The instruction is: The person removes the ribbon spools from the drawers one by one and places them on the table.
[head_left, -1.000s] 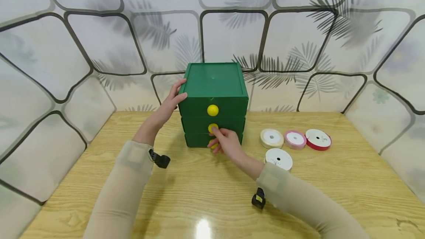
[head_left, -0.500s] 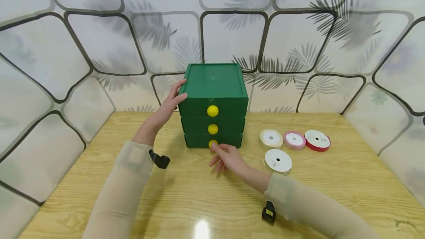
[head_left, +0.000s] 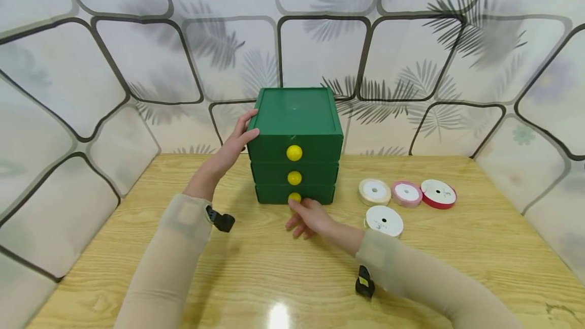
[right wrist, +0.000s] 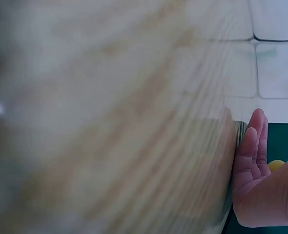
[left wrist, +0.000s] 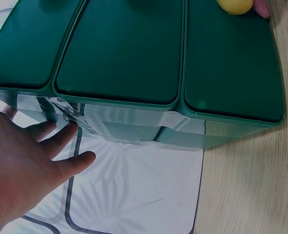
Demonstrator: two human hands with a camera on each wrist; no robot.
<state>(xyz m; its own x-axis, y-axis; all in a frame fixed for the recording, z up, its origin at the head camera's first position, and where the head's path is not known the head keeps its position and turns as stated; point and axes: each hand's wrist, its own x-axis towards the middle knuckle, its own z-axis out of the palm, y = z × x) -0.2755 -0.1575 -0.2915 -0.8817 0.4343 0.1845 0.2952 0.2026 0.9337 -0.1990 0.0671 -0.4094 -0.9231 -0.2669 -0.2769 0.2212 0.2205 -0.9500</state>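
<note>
A green cabinet of three stacked drawers [head_left: 294, 110] stands at the back of the table, a yellow ball knob on each front. All the drawers are closed. My left hand [head_left: 233, 141] rests on the cabinet's upper left side; in the left wrist view, that hand [left wrist: 22, 170] has its fingers spread along the taped side. My right hand [head_left: 313, 217] pinches the bottom yellow knob [head_left: 294, 197] between thumb and forefinger, its other fingers extended below. In the right wrist view the knob [right wrist: 276, 165] is partly hidden behind the hand [right wrist: 266, 190].
Right of the cabinet lie several ribbon spools: a cream spool [head_left: 375, 192], a pink spool [head_left: 407, 194], a red spool [head_left: 439, 193] and, nearer me, a white spool [head_left: 385, 220]. A patterned wall [head_left: 320, 55] stands close behind the cabinet.
My right hand has moved down from the middle knob to the bottom one, and its thumb and forefinger have closed on it. My left hand stays in place.
</note>
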